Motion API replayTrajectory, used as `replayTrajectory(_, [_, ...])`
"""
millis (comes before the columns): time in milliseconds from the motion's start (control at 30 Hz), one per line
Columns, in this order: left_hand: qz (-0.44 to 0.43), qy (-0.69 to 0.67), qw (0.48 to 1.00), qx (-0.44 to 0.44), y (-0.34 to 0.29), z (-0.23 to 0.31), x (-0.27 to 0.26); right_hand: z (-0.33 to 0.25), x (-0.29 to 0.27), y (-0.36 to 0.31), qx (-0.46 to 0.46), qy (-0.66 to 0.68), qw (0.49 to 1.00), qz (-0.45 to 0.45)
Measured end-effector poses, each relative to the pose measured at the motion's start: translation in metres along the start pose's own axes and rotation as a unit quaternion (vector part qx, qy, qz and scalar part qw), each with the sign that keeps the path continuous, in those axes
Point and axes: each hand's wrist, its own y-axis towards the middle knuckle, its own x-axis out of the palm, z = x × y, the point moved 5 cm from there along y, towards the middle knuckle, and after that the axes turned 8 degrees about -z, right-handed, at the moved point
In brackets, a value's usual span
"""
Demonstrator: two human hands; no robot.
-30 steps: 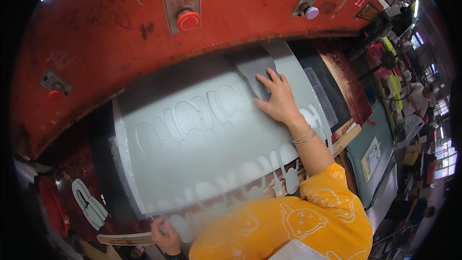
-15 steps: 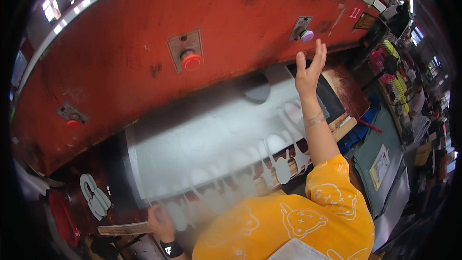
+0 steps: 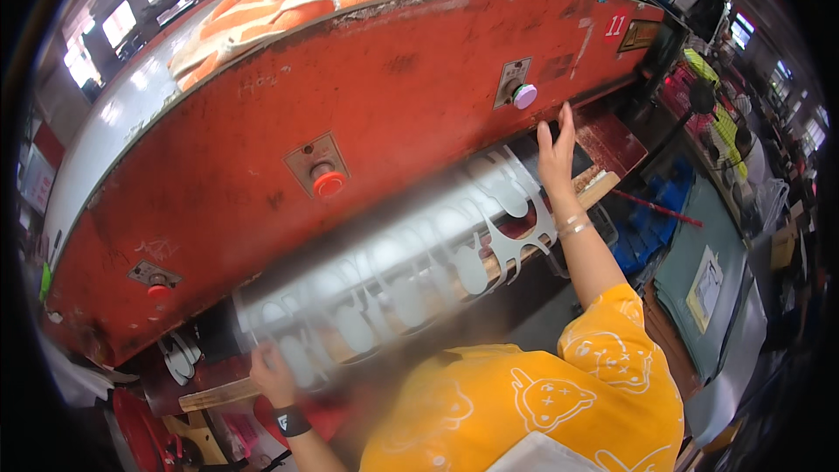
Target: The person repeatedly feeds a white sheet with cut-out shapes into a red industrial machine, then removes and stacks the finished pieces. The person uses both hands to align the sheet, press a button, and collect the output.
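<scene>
A pale, thin sheet with several rounded cut-outs (image 3: 411, 297) lies along the front of the red machine, its near edge hanging in strips and lobes over a wooden strip. My left hand (image 3: 274, 378), with a black wristband, is at the sheet's near left corner. Its fingers are curled in on the edge, slightly blurred. My right hand (image 3: 557, 157) is at the right end of the sheet, below the purple button. Its fingers are stretched with the thumb apart, and nothing is in them.
The red machine beam (image 3: 411, 114) spans the far side, with a red button (image 3: 329, 181), a smaller red button (image 3: 158, 288) and a purple button (image 3: 524, 96). An orange patterned towel (image 3: 297, 4) lies on top. Pale cut pieces (image 3: 179, 357) sit at left; green-grey sheets (image 3: 699, 271) stand at right.
The view has shifted, showing more of the machine's top. Less plain sheet shows in front of the beam. My right hand is lower, farther from the purple button; my left stays at the corner.
</scene>
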Motion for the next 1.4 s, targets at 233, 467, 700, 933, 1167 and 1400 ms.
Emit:
replayTrajectory(233, [0.005,0.017,1.0,0.007,-0.001,0.002,-0.001,0.059,-0.047,-0.09,0.074,-0.247,0.925,-0.279])
replayTrajectory(467, [-0.011,0.002,1.0,0.019,0.002,-0.002,-0.001,0.046,-0.057,-0.105,0.047,-0.244,0.926,-0.284])
replayTrajectory(700, [-0.008,-0.011,0.999,0.04,0.005,-0.005,0.006,0.041,-0.059,-0.107,0.041,-0.244,0.918,-0.309])
replayTrajectory(933, [-0.019,-0.003,1.0,-0.022,0.02,0.0,0.007,0.036,-0.037,-0.044,0.162,-0.286,0.83,-0.45])
replayTrajectory(1167, [-0.042,0.003,0.997,-0.059,0.033,0.003,0.01,-0.042,0.133,0.001,-0.011,-0.137,0.93,-0.341])
replayTrajectory(1400, [-0.117,0.012,0.987,-0.111,0.053,0.002,0.012,-0.055,0.252,0.023,0.052,-0.273,0.855,-0.439])
